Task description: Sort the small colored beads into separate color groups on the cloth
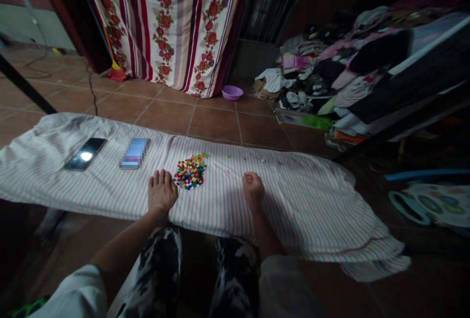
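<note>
**Bright pile lies between two hands**

Nearest, below the pile (190, 172), are the person's knees (161, 259) in black-and-white patterned trousers. The left hand (161, 193) rests just left of the pile, palm down and released, its fingers stretched out and close together; whether the thumb side touches the pieces cannot be told. The right hand (253, 190), right of the pile and apart from it, is clenched, fingers curled in with the thumb against them; whether a piece is pinched there cannot be told.

The pile itself lies on a striped cloth (312, 195): many tiny pieces in red, yellow, green, blue, orange and white, heaped loosely, with light green ones at its far edge. A few loose bits (263, 160) lie spaced in a row right of the pile. Left of it are a lit phone (134, 154) and, farther left, a dark phone (84, 154).

Well beyond the pile stand a purple bowl (232, 93) and a flowered curtain (183, 24); to its far right, heaped clothes (356, 58).
</note>
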Action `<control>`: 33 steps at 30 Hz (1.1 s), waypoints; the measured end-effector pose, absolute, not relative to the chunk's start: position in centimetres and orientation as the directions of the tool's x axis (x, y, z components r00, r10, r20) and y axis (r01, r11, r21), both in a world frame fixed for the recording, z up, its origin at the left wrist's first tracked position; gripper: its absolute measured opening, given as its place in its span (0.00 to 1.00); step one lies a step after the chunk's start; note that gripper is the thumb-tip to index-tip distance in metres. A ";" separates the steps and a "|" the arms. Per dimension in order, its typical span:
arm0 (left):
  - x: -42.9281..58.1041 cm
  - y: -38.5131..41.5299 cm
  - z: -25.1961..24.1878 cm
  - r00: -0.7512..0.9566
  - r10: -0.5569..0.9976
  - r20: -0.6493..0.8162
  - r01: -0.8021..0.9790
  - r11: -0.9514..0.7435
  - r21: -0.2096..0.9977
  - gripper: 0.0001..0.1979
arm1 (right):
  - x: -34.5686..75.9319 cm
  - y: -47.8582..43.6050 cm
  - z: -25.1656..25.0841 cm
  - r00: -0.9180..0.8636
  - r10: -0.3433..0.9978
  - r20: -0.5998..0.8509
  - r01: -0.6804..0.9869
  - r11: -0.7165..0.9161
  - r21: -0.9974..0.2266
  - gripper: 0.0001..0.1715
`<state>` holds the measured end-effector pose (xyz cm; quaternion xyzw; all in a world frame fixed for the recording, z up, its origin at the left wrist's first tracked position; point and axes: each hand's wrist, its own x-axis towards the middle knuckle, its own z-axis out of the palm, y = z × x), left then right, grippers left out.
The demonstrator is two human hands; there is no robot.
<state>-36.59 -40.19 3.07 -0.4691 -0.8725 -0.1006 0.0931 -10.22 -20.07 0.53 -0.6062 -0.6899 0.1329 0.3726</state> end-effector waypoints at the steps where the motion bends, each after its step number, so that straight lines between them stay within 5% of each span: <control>1: -36.6 -40.2 3.0 -0.544 0.799 0.256 0.836 0.541 0.091 0.25 | -11.0 -20.5 0.7 -0.018 0.924 0.382 0.710 0.281 -0.645 0.15; 6: -36.7 -40.2 2.7 -0.535 0.800 0.272 0.841 0.533 0.088 0.25 | -15.7 -22.8 1.8 -0.269 0.877 0.398 0.552 0.479 -0.683 0.15; 14: -36.8 -40.2 2.5 -0.538 0.798 0.272 0.840 0.532 0.102 0.25 | -21.3 -24.9 2.1 -0.504 0.832 0.231 0.559 0.518 -0.647 0.17; 22: -36.6 -40.2 2.9 -0.544 0.802 0.246 0.837 0.540 0.091 0.26 | -23.4 -25.7 3.4 -0.514 0.853 0.087 0.680 0.467 -0.566 0.18; 33: -36.6 -40.4 3.0 -0.525 0.807 0.271 0.849 0.518 0.104 0.26 | -23.2 -26.2 3.1 -0.473 0.873 0.122 0.657 0.441 -0.611 0.11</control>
